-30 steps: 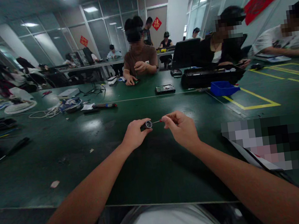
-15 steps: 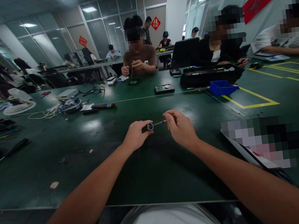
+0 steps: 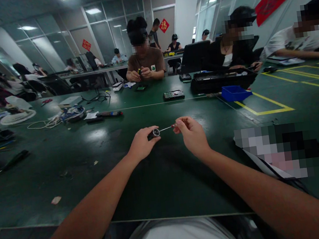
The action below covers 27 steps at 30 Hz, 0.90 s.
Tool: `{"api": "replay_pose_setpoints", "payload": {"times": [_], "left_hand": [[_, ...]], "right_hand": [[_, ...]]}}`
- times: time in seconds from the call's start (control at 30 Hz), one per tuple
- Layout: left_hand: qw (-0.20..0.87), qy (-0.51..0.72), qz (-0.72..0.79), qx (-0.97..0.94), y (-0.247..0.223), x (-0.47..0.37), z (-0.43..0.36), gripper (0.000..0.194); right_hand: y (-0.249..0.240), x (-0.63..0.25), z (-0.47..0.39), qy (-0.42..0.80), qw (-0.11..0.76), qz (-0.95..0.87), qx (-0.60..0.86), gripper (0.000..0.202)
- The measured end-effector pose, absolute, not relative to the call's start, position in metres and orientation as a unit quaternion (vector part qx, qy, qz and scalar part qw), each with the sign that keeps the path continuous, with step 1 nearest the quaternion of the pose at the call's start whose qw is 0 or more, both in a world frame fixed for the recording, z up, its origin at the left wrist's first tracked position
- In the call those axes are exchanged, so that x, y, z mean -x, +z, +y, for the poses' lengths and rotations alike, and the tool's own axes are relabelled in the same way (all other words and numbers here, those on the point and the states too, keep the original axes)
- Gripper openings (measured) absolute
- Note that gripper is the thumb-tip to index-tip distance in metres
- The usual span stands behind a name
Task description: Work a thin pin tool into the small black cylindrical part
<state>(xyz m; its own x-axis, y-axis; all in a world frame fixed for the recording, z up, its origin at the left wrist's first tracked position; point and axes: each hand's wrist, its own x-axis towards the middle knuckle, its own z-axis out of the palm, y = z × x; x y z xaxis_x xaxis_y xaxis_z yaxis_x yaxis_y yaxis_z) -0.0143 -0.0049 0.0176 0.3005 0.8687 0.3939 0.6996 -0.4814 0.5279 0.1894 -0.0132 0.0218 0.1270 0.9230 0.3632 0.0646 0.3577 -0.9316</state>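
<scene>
Over the middle of the green table, my left hand [image 3: 141, 145] is closed around a small black cylinder [image 3: 152, 135] with a round, silver-rimmed open end facing me. Thumb and fingers grip it from below and above. To its right, my right hand [image 3: 193, 134] pinches a thin screwdriver [image 3: 166, 128] by its reddish end, most of the handle hidden by the fingers. The screwdriver's metal shaft points left, and its tip meets the cylinder's rim; whether it goes inside I cannot tell.
A circuit-board device [image 3: 174, 95] and a blue bin [image 3: 235, 93] lie ahead. Farther left are a cable bundle [image 3: 73, 113] and a pen-shaped tool [image 3: 109, 114]. A long screwdriver [image 3: 16, 158] rests at the left edge. Several people work across the table [image 3: 123, 201].
The black cylinder has tilted slightly, showing more of its side, and the screwdriver now slants more. Both hands keep their holds. The view has shifted a little.
</scene>
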Motion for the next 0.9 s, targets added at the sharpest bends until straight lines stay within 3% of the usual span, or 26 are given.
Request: {"api": "replay_pose_setpoints", "payload": {"times": [0.13, 0.2, 0.5, 0.9], "left_hand": [[0.130, 0.328, 0.463, -0.813, 0.020, 0.014, -0.005, 0.040], [0.125, 0.327, 0.458, -0.817, 0.020, 0.014, -0.005, 0.040], [0.112, 0.306, 0.471, -0.820, 0.017, 0.015, -0.004, 0.042], [0.103, 0.271, 0.475, -0.831, 0.019, 0.014, -0.004, 0.042]], "right_hand": [[0.017, -0.193, -0.001, 0.565, 0.609, -0.382, 0.405, 0.028], [0.016, -0.195, 0.002, 0.609, 0.595, -0.339, 0.400, 0.029], [0.019, -0.193, -0.005, 0.420, 0.651, -0.478, 0.414, 0.028], [0.034, -0.197, -0.024, 0.191, 0.540, -0.663, 0.482, 0.025]]}}
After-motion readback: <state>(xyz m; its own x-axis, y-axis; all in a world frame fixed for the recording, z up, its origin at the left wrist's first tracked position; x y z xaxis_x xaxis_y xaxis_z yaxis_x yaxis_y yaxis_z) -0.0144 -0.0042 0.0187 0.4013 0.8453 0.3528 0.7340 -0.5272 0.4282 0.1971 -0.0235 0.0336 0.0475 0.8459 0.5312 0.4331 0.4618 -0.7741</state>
